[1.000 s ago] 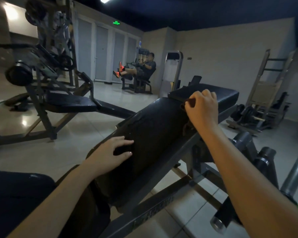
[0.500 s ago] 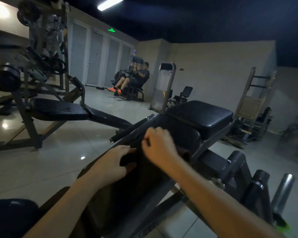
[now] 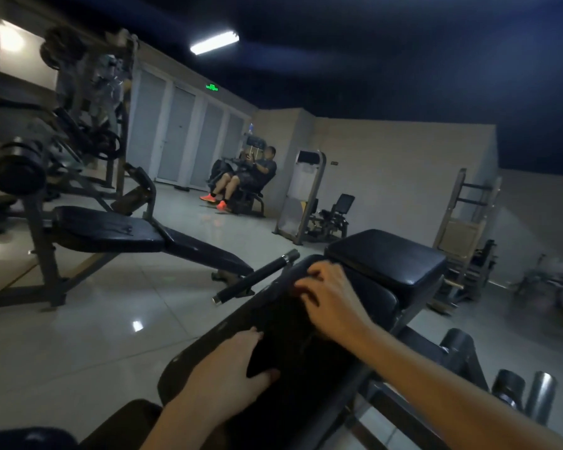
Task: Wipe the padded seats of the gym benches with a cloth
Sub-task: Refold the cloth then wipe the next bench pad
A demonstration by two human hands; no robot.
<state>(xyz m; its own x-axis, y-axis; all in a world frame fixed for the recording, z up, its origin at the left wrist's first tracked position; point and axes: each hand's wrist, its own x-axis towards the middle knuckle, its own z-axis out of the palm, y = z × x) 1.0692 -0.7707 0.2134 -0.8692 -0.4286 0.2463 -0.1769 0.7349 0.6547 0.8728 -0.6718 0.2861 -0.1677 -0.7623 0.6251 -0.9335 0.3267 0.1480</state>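
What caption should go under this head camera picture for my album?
Left hand and right hand rest on a black padded bench in a dim gym.

The bench (image 3: 369,297) and its seat (image 3: 384,258) are black, as is a second bench (image 3: 111,233). The floor (image 3: 95,336) is glossy pale grey tile. The walls (image 3: 403,177) are beige, the ceiling (image 3: 403,43) dark blue and the doors (image 3: 176,134) pale grey. A sign (image 3: 211,87) glows green. A seated person (image 3: 257,170) wears orange shoes (image 3: 207,198).
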